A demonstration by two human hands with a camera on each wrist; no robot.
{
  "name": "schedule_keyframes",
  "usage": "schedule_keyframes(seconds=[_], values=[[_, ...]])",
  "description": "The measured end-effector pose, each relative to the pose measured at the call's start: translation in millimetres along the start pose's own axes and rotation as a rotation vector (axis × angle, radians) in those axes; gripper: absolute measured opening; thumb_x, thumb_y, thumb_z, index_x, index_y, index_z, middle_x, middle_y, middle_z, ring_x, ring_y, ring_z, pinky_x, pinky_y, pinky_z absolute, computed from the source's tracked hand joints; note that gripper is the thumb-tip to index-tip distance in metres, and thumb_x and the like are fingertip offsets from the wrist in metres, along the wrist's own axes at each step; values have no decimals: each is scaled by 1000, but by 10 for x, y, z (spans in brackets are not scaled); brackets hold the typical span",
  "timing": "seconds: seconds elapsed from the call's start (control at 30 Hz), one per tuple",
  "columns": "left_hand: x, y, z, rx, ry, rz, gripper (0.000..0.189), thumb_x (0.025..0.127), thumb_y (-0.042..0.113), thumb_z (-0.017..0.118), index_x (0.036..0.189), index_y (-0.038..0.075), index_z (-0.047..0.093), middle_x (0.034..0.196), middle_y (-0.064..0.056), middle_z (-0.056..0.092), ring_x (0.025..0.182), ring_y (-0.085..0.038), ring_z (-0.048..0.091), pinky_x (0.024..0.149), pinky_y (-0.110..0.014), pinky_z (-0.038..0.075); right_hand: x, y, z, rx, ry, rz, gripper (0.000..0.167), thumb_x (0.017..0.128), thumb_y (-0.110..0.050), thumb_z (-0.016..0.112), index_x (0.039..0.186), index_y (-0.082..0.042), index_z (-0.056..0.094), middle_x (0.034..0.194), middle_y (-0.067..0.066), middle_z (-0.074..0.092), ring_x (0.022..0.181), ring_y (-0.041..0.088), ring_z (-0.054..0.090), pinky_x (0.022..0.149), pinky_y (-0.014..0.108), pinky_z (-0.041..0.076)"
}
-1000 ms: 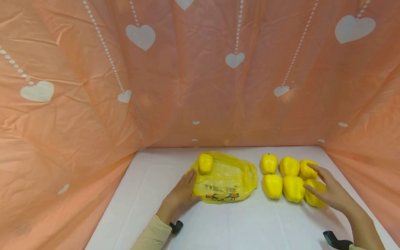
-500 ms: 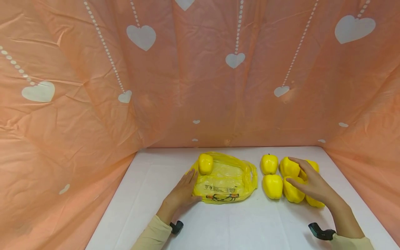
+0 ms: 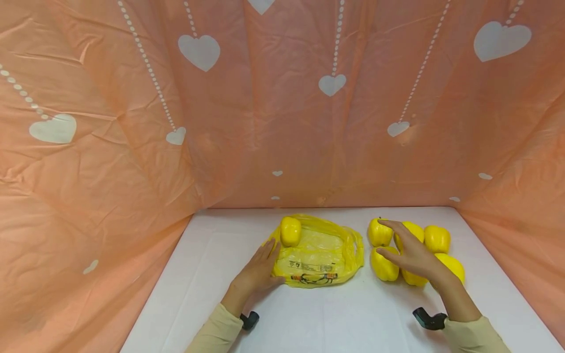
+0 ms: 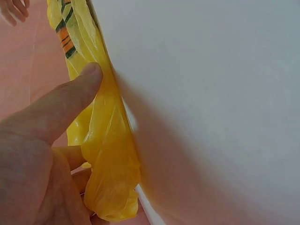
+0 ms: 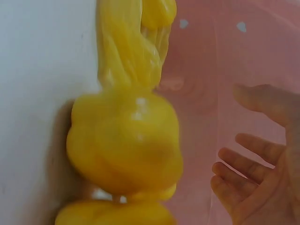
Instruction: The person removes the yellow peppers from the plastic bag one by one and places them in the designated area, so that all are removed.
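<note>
A yellow plastic bag [image 3: 315, 252] lies spread on the white table, its printed side toward me. One yellow bell pepper [image 3: 290, 232] sits at its back left corner. My left hand [image 3: 260, 269] rests on the bag's left side with fairly straight fingers; in the left wrist view the thumb [image 4: 86, 82] lies along the crumpled yellow film [image 4: 110, 154], with the other fingers partly hidden behind it. My right hand [image 3: 417, 255] hovers over the group of yellow bell peppers, fingers spread and holding nothing. Its fingertips overlap the front left pepper [image 3: 385, 267]; that group's middle peppers are partly hidden.
Behind the right hand stand a back right pepper [image 3: 437, 239] and a front right pepper [image 3: 452, 267]. The white table [image 3: 335, 318] is bordered by a peach curtain [image 3: 291, 147] with white hearts. A dark wrist camera [image 3: 428, 319] is strapped to the right wrist.
My right hand has moved left, from the rightmost peppers to the leftmost ones, fingers still spread. The right peppers have come into fuller view. The left hand and bag have stayed put.
</note>
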State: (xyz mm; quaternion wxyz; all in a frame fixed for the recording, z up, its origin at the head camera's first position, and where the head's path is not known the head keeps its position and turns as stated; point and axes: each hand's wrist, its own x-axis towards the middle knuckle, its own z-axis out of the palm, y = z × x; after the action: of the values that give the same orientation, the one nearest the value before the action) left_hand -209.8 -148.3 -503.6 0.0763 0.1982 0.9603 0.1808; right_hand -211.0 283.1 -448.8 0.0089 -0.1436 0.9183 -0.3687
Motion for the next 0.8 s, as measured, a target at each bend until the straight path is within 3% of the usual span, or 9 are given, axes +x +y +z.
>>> schedule_keyframes(seconds=[0.6, 0.8], values=[[27, -37, 9, 12, 0, 42, 102, 96, 33, 83, 166, -10, 23, 176, -26, 19, 164, -39, 19, 135, -49, 18, 390, -268, 455, -31, -4, -224, 76, 98, -27, 81, 161, -5, 43, 162, 25, 45, 147, 52, 43, 116, 76, 38], [23, -41, 18, 4, 0, 30, 102, 96, 33, 83, 166, -9, 23, 176, -25, 18, 164, -38, 18, 135, -49, 18, 515, -342, 592, -13, -8, -254, 76, 97, -25, 82, 159, -3, 44, 159, 25, 48, 146, 50, 46, 118, 72, 40]])
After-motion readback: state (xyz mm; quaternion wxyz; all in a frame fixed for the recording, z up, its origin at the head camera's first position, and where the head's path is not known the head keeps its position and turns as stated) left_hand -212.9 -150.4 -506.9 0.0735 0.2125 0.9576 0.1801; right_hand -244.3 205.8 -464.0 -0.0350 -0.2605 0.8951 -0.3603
